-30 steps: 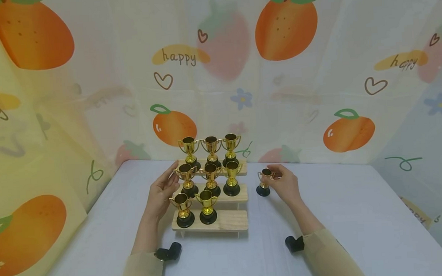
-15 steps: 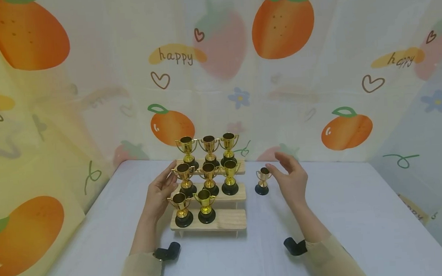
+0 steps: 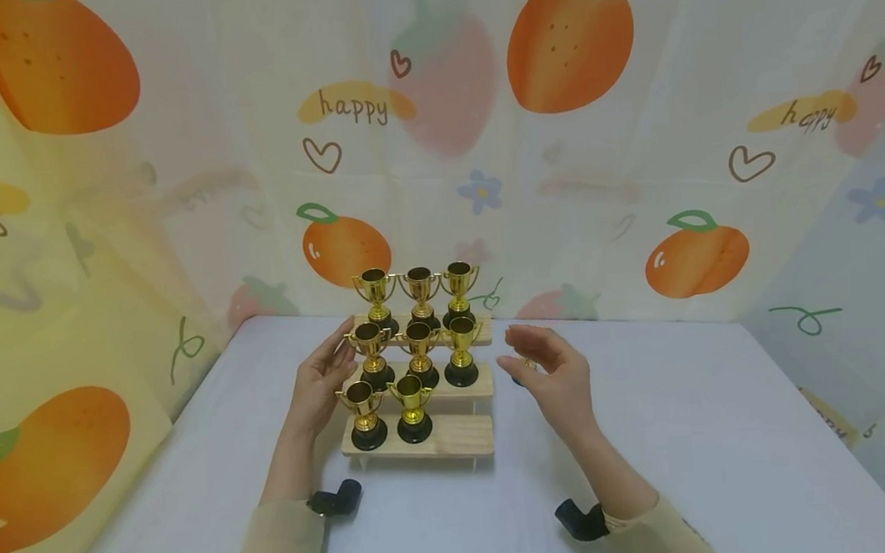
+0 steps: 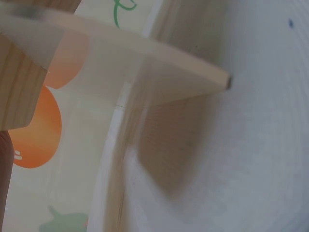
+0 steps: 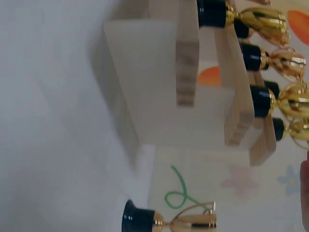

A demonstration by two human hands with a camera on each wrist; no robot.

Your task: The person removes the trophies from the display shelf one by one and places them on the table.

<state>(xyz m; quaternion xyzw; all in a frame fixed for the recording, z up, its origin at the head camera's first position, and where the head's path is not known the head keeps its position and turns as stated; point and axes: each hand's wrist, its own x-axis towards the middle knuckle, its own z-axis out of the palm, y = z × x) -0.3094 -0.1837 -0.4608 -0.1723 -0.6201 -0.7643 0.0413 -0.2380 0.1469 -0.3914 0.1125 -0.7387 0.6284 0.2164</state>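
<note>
A three-tier wooden display stand (image 3: pixel 463 436) holds several small gold trophy cups with black bases. The back and middle tiers carry three each; two stand on the front tier, towards its left. My left hand (image 3: pixel 319 387) rests against the stand's left side, its fingers fairly straight. Right of the stand, a lone trophy cup (image 5: pixel 193 223) stands upright on the table, mostly hidden behind my right hand in the head view. My right hand (image 3: pixel 557 383) hovers in front of that cup with thumb and fingers apart, holding nothing.
The white cloth-covered table (image 3: pixel 684 439) extends around the stand. Behind it hangs a fruit-patterned curtain (image 3: pixel 572 169). Each wrist bears a black camera mount, one (image 3: pixel 336 498) on the left and another (image 3: pixel 581 521) on the right.
My right hand lets go of the lone trophy cup, draws back to the right, then shifts left in front of it. My left hand stays at the stand.
</note>
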